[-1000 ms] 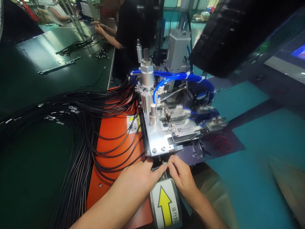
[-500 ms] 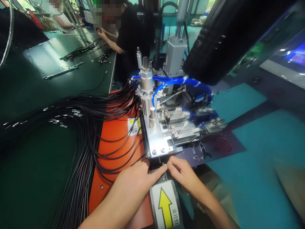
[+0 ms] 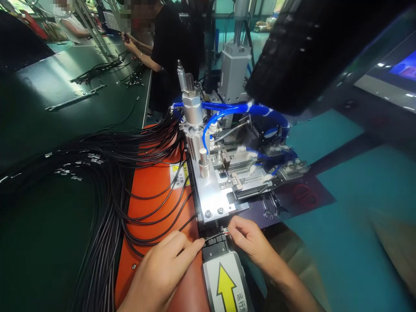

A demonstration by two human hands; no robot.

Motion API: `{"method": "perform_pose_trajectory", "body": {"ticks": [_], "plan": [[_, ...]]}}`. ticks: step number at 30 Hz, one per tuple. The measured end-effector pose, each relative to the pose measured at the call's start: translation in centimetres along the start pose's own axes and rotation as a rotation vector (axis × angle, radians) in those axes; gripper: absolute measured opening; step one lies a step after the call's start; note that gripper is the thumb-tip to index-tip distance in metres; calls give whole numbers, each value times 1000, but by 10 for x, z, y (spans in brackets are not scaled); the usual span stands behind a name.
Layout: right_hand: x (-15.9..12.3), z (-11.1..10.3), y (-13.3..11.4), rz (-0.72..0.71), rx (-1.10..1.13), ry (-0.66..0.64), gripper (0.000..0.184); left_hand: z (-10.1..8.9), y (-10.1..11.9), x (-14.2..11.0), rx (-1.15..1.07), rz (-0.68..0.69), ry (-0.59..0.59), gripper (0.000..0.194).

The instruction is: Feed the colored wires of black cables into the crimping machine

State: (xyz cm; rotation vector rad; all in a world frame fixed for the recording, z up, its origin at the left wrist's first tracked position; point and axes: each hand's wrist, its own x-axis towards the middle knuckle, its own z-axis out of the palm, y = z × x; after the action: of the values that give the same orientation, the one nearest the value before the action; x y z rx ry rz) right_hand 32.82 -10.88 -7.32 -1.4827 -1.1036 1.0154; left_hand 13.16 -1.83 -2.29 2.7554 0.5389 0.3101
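A thin black cable (image 3: 215, 236) lies across the black feed track (image 3: 212, 251) at the front of a metal machine (image 3: 212, 199). My left hand (image 3: 165, 262) is closed at the cable's left part, thumb and finger meeting around it above the orange cover (image 3: 152, 203). At the other end, my right hand (image 3: 245, 236) pinches the cable's tip, where small coloured wires (image 3: 226, 232) show. Its fingertips hide part of that tip. Just below the track is a plate with a yellow arrow (image 3: 225, 284).
Many black cables (image 3: 110, 208) run from the machine over the orange cover to the green table (image 3: 29, 130). Blue air hoses (image 3: 227, 110) arch above the machine. Wrenches (image 3: 274, 208) lie at its right. A dark cylinder (image 3: 299, 52) hangs overhead. Another person (image 3: 172, 39) works behind.
My left hand has slid left and down, away from my right hand, exposing a stretch of cable and its coloured wires. My right hand stays nearly in place. The view has shifted slightly.
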Motion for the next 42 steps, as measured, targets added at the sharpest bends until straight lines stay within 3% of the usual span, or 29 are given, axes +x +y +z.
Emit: {"method": "perform_pose_trajectory", "body": {"ticks": [7,17,27,35,39,42], "plan": [[0,7,7,100,210,-5,20,-5,-1,9,142,136,46,29],[5,0,-11,163,46,5,14,-8,2,13,164,142,79,28],[4,15,-9,162,171,185,14,-9,1,16,220,129,52,39],[5,6,-2,167,374,81,28,-6,-2,16,192,116,32,37],[0,0,-6,148,347,157,29,-7,-1,16,200,88,9,37],[-11,0,-12,122,252,285,25,-7,-3,16,300,25,72,29]]}}
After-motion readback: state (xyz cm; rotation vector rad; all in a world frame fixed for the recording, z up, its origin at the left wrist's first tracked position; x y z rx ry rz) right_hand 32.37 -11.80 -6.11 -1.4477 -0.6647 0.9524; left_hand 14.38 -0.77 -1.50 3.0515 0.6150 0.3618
